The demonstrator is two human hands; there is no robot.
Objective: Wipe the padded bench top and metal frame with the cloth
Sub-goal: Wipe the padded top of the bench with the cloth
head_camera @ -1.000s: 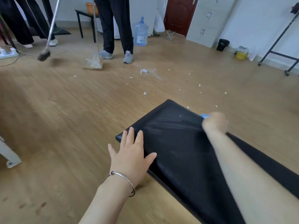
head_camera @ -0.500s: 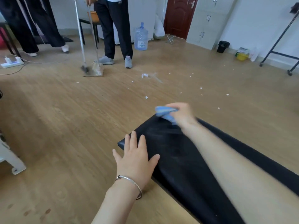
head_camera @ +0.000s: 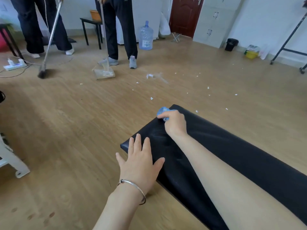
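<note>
A black padded bench top (head_camera: 232, 151) runs from the middle of the view down to the lower right. Its metal frame is hidden under the pad. My right hand (head_camera: 174, 123) grips a crumpled blue cloth (head_camera: 163, 112) and presses it on the pad near the far left edge of the bench's end. My left hand (head_camera: 139, 161) lies flat with fingers spread on the near left corner of the pad; a silver bangle is on its wrist.
Wooden floor with scattered white scraps (head_camera: 151, 76) lies beyond the bench. Two people stand at the back, with a broom (head_camera: 43, 72) and a dustpan (head_camera: 103, 73). A water jug (head_camera: 145, 37), a power strip (head_camera: 14, 65) and a white furniture leg (head_camera: 13, 163) are around.
My right hand swept the cloth leftward across the far end of the pad to its far left edge. My left hand stayed on the near corner. The people kept sweeping.
</note>
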